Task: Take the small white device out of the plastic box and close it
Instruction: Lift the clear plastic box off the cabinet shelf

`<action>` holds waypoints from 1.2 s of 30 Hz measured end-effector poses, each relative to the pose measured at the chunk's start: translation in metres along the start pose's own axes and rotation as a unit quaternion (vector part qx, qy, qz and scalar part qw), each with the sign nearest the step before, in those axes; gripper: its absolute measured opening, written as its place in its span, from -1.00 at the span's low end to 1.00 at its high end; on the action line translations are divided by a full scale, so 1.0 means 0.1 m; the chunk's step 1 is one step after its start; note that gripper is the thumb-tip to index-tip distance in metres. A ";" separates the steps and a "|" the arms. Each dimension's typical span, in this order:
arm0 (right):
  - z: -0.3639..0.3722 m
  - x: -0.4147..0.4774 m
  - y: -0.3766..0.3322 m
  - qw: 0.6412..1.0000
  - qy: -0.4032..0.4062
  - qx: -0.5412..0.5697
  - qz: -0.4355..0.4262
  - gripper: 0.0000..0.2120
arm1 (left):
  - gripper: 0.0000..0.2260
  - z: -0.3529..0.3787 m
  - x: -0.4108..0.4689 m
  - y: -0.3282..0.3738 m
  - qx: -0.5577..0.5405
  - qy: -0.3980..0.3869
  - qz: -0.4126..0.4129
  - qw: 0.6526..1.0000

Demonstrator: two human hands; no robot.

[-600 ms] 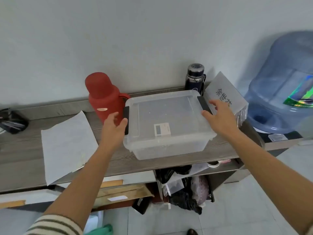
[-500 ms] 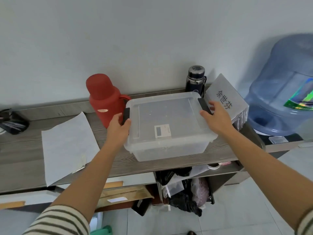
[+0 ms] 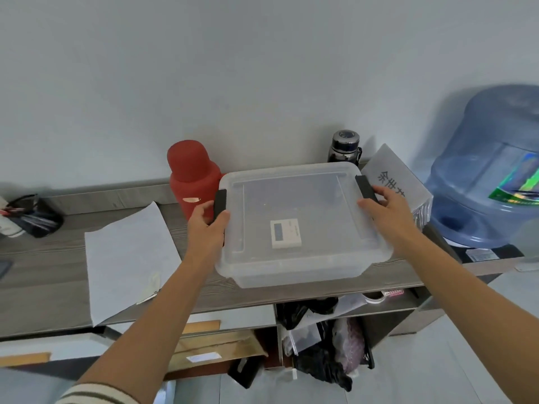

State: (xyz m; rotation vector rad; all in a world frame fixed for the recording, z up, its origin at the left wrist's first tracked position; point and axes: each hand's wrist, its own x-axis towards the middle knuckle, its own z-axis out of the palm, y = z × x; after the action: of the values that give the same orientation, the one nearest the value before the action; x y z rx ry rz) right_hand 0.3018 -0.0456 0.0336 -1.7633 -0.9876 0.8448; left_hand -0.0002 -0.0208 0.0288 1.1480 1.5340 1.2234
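Small white device (image 3: 285, 233) inside lidded plastic box (image 3: 300, 258), between left grip (image 3: 208, 225) and right grip (image 3: 385, 209), each clasping a side latch.

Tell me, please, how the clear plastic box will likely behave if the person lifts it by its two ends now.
The plastic box probably lifts easily: only the small white device shows inside. The device may slide if the box tilts, since nothing seems to hold it. The left hand and right hand are at the black latches, which might pop open.

A grey wood-grain shelf top (image 3: 43, 275) is seen; on it are set a clear lidded plastic box (image 3: 297, 269), a red plastic thermos (image 3: 191, 176), a white paper sheet (image 3: 125, 258), and a dark steel bottle (image 3: 345, 145).
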 end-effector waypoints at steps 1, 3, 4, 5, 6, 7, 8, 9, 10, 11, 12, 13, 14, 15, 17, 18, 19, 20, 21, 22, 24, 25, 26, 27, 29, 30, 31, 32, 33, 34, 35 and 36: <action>-0.02 -0.08 -0.05 1.000 -0.001 0.010 -0.003 -0.58 | -0.68 -0.09 -0.08 0.07 -0.015 0.005 -0.003 1.000; -0.04 -0.27 -0.14 0.999 -0.012 0.035 -0.009 -0.63 | -0.70 -0.29 -0.26 0.17 -0.028 0.010 -0.013 0.999; -0.05 -0.39 -0.18 0.999 -0.022 0.045 -0.010 -0.66 | -0.70 -0.40 -0.36 0.20 -0.027 0.011 -0.020 0.999; -0.03 -0.51 -0.20 0.998 -0.032 0.051 -0.012 -0.67 | -0.70 -0.51 -0.46 0.21 -0.027 0.011 -0.027 0.999; -0.01 -0.62 -0.21 0.998 -0.041 0.053 -0.013 -0.67 | -0.71 -0.61 -0.57 0.20 -0.031 0.013 -0.039 0.999; 0.02 -0.73 -0.20 0.997 -0.049 0.054 -0.013 -0.66 | -0.71 -0.71 -0.67 0.18 -0.035 0.015 -0.051 0.998; 0.06 -0.85 -0.18 0.997 -0.056 0.056 -0.012 -0.67 | -0.71 -0.81 -0.78 0.14 -0.035 0.021 -0.062 0.997; 0.11 -0.96 -0.16 0.996 -0.063 0.057 -0.012 -0.67 | -0.70 -0.91 -0.89 0.08 -0.034 0.029 -0.072 0.996; 0.17 -1.07 -0.13 0.996 -0.073 0.059 -0.010 -0.68 | -0.70 -1.01 -1.00 0.02 -0.036 0.038 -0.083 0.995; 0.23 -1.17 -0.09 0.995 -0.084 0.059 -0.006 -0.67 | -0.71 -1.10 -1.10 -0.05 -0.043 0.047 -0.094 0.993; 0.30 -1.26 -0.05 0.994 -0.096 0.059 -0.002 -0.66 | -0.71 -1.20 -1.19 -0.13 -0.048 0.062 -0.103 0.992; 0.36 -1.34 -0.01 0.992 -0.108 0.061 0.002 -0.65 | -0.72 -1.28 -1.28 -0.20 -0.050 0.081 -0.110 0.989; 0.43 -1.41 0.03 0.991 -0.121 0.063 0.004 -0.64 | -0.73 -1.35 -1.37 -0.27 -0.050 0.102 -0.118 0.987; 0.49 -1.46 0.08 0.989 -0.134 0.062 0.005 -0.63 | -0.74 -1.41 -1.47 -0.34 -0.053 0.122 -0.126 0.983; 0.60 -1.54 0.16 0.984 -0.167 0.056 0.007 -0.61 | -0.77 -1.51 -1.66 -0.44 -0.059 0.161 -0.140 0.975; 0.65 -1.56 0.18 0.981 -0.186 0.052 0.009 -0.59 | -0.77 -1.55 -1.76 -0.49 -0.064 0.182 -0.148 0.970; 0.70 -1.58 0.20 0.978 -0.204 0.047 0.010 -0.58 | -0.78 -1.59 -1.85 -0.53 -0.069 0.201 -0.156 0.964; 0.74 -1.59 0.22 0.974 -0.223 0.044 0.010 -0.59 | -0.78 -1.61 -1.94 -0.57 -0.070 0.221 -0.164 0.959; 0.79 -1.59 0.24 0.969 -0.242 0.042 0.009 -0.60 | -0.78 -1.63 -2.02 -0.62 -0.067 0.241 -0.172 0.953; 0.83 -1.58 0.25 0.964 -0.261 0.039 0.008 -0.61 | -0.77 -1.65 -2.11 -0.68 -0.062 0.259 -0.179 0.947; 0.91 -1.55 0.27 0.953 -0.300 0.030 0.005 -0.61 | -0.76 -1.63 -2.31 -0.77 -0.061 0.293 -0.193 0.934; 0.93 -1.53 0.27 0.948 -0.319 0.023 0.003 -0.60 | -0.76 -1.60 -2.42 -0.80 -0.064 0.312 -0.198 0.927; 0.96 -1.50 0.26 0.941 -0.337 0.015 -0.004 -0.60 | -0.76 -1.55 -2.54 -0.82 -0.068 0.336 -0.203 0.917; 0.99 -1.47 0.25 0.934 -0.357 0.005 -0.013 -0.60 | -0.77 -1.48 -2.66 -0.84 -0.074 0.363 -0.207 0.906; 1.04 -1.43 0.23 0.916 -0.400 -0.015 -0.036 -0.58 | -0.80 -1.33 -2.92 -0.83 -0.088 0.415 -0.210 0.881; 1.07 -1.43 0.22 0.904 -0.425 -0.025 -0.047 -0.58 | -0.80 -1.25 -3.06 -0.83 -0.095 0.441 -0.210 0.867; 1.10 -1.44 0.22 0.891 -0.450 -0.034 -0.059 -0.58 | -0.81 -1.17 -3.20 -0.83 -0.103 0.467 -0.211 0.852; 1.14 -1.47 0.24 0.876 -0.475 -0.043 -0.068 -0.59 | -0.81 -1.10 -3.35 -0.85 -0.114 0.492 -0.211 0.837; 1.17 -1.51 0.25 0.862 -0.498 -0.050 -0.076 -0.60 | -0.79 -1.04 -3.51 -0.86 -0.124 0.514 -0.213 0.822; 1.21 -1.57 0.26 0.849 -0.519 -0.058 -0.083 -0.61 | -0.78 -0.98 -3.68 -0.87 -0.132 0.535 -0.216 0.806; 1.24 -1.66 0.26 0.834 -0.541 -0.064 -0.092 -0.62 | -0.77 -0.93 -3.87 -0.88 -0.139 0.557 -0.219 0.789; 1.27 -1.77 0.27 0.817 -0.564 -0.068 -0.101 -0.63 | -0.77 -0.88 -4.06 -0.87 -0.144 0.580 -0.220 0.771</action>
State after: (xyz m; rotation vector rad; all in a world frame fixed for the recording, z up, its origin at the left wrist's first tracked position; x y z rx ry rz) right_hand 0.1211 -0.1612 -0.0138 -1.1087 -1.9743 1.7689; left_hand -0.0065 -0.4427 -0.0147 -0.3607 2.1527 1.8402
